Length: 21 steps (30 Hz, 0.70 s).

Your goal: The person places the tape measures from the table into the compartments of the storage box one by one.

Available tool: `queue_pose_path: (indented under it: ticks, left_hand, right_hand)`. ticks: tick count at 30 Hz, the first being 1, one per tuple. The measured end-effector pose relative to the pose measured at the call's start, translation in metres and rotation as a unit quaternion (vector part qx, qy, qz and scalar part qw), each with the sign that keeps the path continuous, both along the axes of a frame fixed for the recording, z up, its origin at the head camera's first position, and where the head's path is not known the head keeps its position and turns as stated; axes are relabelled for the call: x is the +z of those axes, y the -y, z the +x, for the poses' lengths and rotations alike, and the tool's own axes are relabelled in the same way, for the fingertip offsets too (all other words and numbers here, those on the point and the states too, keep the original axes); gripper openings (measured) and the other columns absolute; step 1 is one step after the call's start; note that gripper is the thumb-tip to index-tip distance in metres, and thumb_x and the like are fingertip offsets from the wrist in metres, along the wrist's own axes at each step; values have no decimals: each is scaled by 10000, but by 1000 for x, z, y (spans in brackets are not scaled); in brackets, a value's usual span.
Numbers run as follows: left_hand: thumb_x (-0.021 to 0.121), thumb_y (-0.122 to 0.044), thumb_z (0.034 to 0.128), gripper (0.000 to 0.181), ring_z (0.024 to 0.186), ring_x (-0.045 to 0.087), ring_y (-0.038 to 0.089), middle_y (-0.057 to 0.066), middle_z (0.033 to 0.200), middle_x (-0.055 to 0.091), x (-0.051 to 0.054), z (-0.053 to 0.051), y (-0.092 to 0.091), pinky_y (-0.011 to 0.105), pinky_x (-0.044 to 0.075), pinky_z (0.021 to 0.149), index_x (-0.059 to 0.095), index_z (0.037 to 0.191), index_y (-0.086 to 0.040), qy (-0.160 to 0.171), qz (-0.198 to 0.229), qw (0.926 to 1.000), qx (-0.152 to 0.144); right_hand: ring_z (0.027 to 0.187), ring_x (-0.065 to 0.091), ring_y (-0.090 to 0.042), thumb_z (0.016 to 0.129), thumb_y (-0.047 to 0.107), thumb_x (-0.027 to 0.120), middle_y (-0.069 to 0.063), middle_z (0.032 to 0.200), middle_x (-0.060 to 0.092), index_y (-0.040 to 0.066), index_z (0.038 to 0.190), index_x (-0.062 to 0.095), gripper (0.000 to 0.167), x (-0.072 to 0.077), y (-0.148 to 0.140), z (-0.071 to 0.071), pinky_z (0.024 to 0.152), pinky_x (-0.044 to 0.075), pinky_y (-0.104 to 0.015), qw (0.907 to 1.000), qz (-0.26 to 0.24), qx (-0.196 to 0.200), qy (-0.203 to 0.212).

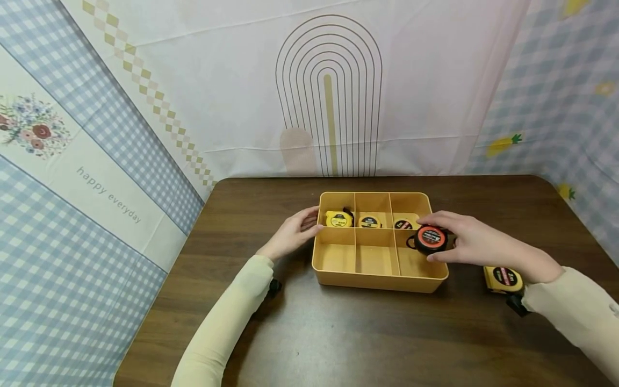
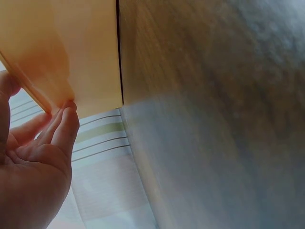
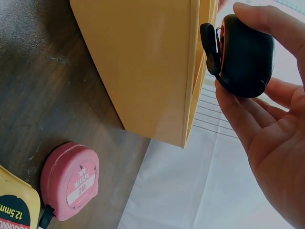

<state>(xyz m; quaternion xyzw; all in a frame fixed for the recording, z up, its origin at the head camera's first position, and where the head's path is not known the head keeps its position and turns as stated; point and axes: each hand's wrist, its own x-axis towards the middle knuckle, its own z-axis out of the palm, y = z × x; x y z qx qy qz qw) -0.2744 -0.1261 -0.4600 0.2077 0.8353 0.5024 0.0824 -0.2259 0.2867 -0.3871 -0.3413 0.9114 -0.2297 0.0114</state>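
Note:
A yellow box (image 1: pixel 382 281) has two rows of three compartments. My right hand (image 1: pixel 461 236) holds a black tape measure (image 1: pixel 430 239) with a red-orange label, thumb on one side and fingers on the other, above the front right compartment. In the right wrist view, the same black tape measure (image 3: pixel 249 57) has a loop strap hanging at one side. My left hand (image 1: pixel 296 231) rests against the box's left side, its fingertips on the outer wall (image 2: pixel 90 52). The back row holds a yellow tape measure (image 1: pixel 339 219) at left, another (image 1: pixel 369 221) in the middle and a third (image 1: pixel 405 221) at right.
A yellow tape measure (image 1: pixel 503 279) lies on the brown table (image 1: pixel 309 333) under my right forearm. Beside it, a pink tape measure (image 3: pixel 71 181) shows in the right wrist view. A patterned cloth (image 1: pixel 232 97) hangs behind the table.

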Motion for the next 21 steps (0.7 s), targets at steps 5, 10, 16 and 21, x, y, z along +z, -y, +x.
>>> queue_pose_path:
  ticks: [5,10,16,21]
  left_hand:
    - [645,-184,1007,589,1325,535,261,172,1473,511,0,0,0,333,453,1070,407,1513,1,1,9,10000,4]
    - [645,-176,1006,595,1327,533,273,188,1473,506,0,1,0,339,452,1071,400,1514,13,-4,30,10000,-19]
    - [648,-185,1005,598,1325,535,271,188,1473,506,0,0,1,345,456,1068,403,1512,16,-9,8,10000,-21]
    - [648,-187,1005,595,1319,541,269,189,1468,511,1,-1,0,339,460,1064,408,1509,17,-31,-24,10000,-16]
  right_hand:
    - [976,633,-131,753,339,903,-56,1251,622,67,1349,607,719,-2,2,0,772,556,-349,9995,-97,233,-193]
    - [1042,629,-163,761,320,898,-57,1284,616,62,1343,608,700,-3,4,0,817,551,-388,9993,-27,346,-149]
    - [1080,626,-190,773,340,888,-57,1300,608,94,1330,615,667,-6,5,-1,829,556,-399,9993,40,374,27]
    - [1068,627,-184,768,322,893,-51,1279,619,88,1316,626,653,-8,7,-1,818,559,-383,9988,-4,487,-33]
